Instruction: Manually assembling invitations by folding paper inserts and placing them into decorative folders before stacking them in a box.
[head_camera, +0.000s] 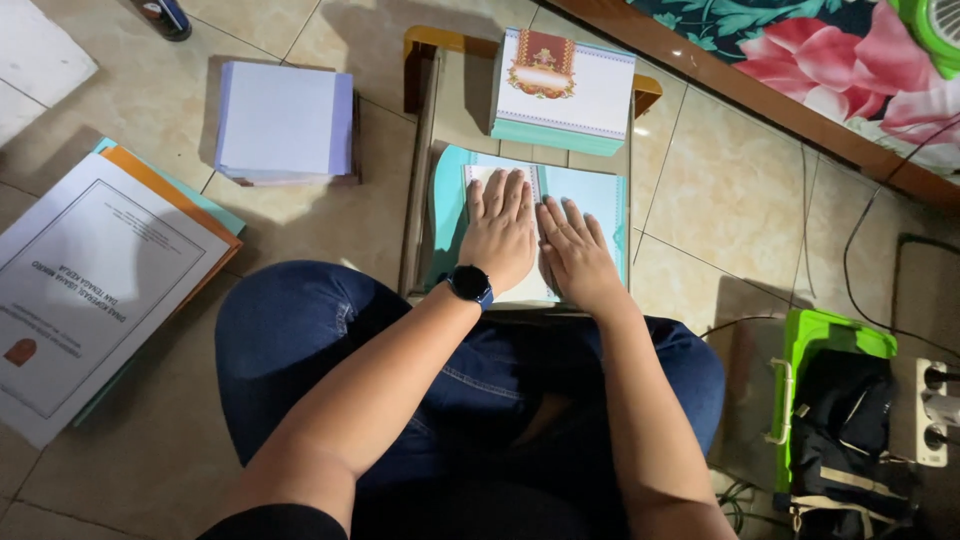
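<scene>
A white sheet (520, 290) is pressed flat under both hands on a pale blue cover (590, 205), which lies on a low wooden stand (420, 170) on the tiled floor (730, 200). The left hand (500, 230) and the right hand (575, 255) are laid side by side, palms down, fingers (505, 195) stretched out and slightly spread, clamped on nothing. The sheet's long axis is seen to run away from the person, toward a stack of printed booklets (565, 90) at the stand's far end. The cover's right part is left bare. A stack of white paper (285, 125) is set well apart at the left, and large documents (90, 280) nearer.
</scene>
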